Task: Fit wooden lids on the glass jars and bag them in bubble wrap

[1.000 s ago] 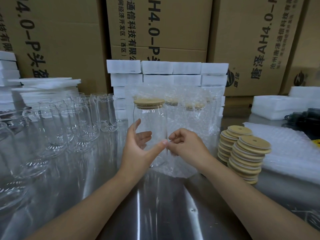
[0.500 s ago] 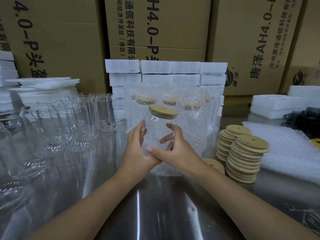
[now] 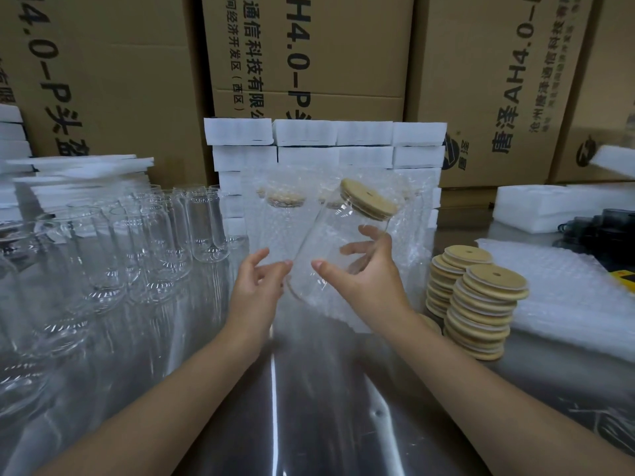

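Bare jars (image 3: 154, 242) crowd the worktop (image 3: 309, 407) at 9 o'clock. The left hand (image 3: 256, 290) has let go, its fingers loose beside the base of the lidded jar (image 3: 330, 249). The jar now tilts, lid (image 3: 369, 199) toward 1 o'clock (upright a second ago), gripped by the right hand (image 3: 367, 273). Lidding looks done and bagging comes next. Lid stacks (image 3: 481, 304) hem in 3 o'clock, leaving room at 6 o'clock.

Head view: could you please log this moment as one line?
right hand: grips jar, tilted | wooden lid: fitted | left hand: fingers relaxed at jar base | wrapped jars: behind
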{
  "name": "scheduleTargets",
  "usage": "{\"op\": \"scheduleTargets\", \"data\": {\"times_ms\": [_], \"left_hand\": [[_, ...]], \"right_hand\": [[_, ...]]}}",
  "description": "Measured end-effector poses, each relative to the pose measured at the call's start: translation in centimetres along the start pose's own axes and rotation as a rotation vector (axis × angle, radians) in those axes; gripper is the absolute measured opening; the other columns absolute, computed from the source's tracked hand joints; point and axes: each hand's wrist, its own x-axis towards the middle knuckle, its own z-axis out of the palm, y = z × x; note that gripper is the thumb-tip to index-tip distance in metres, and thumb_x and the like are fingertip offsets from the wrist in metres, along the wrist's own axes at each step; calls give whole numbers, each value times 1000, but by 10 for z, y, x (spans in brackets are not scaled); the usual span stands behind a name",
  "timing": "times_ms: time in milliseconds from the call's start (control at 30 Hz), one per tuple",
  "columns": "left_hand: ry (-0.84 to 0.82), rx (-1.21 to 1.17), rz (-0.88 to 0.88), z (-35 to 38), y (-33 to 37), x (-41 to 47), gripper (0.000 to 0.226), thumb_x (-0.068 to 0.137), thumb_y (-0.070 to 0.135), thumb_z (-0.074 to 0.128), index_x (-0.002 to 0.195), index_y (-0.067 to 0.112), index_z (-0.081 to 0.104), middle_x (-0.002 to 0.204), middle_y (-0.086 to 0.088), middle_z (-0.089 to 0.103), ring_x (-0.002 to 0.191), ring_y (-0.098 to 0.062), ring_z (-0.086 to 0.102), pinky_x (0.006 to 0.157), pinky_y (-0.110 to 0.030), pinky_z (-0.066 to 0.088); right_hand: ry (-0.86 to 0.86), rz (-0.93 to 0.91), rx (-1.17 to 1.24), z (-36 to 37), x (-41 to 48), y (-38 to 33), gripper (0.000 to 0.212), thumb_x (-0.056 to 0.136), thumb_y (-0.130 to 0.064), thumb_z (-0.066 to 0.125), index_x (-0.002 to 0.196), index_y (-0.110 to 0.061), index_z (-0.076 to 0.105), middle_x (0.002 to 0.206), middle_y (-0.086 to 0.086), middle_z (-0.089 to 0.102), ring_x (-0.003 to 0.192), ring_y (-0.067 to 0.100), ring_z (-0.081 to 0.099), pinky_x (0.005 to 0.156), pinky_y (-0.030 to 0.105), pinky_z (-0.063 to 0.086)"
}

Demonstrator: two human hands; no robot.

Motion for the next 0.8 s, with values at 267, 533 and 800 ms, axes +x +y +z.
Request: {"op": "scheduleTargets", "data": {"times_ms": [267, 533, 800], "left_hand": [[12, -65, -110, 3, -3, 1, 12, 92, 11, 59, 88, 4, 67, 55, 0, 63, 49, -10, 62, 51, -21, 54], [64, 43, 153, -1, -2, 0, 22, 90, -1, 59, 90, 16, 72, 50, 5, 58, 50, -4, 58, 51, -18, 52], [-119, 145, 569, 0, 12, -20, 32, 88, 29, 56, 119, 38, 58, 109, 13, 66, 107, -2, 60, 93, -23, 49]], "right_hand": [[46, -48, -54, 0, -3, -2, 81, 57, -63, 71, 120, -43, 25, 104, -21, 48, 86, 0, 52, 67, 18, 40], [21, -63, -116, 0, -7, -3, 79, 61, -57, 76, 117, -45, 21, 107, -22, 45, 92, 2, 50, 77, 25, 44], [31, -44, 13, 1, -9, -7, 80, 57, -59, 76, 119, -40, 30, 104, -21, 48, 86, -8, 49, 68, 15, 37]]}}
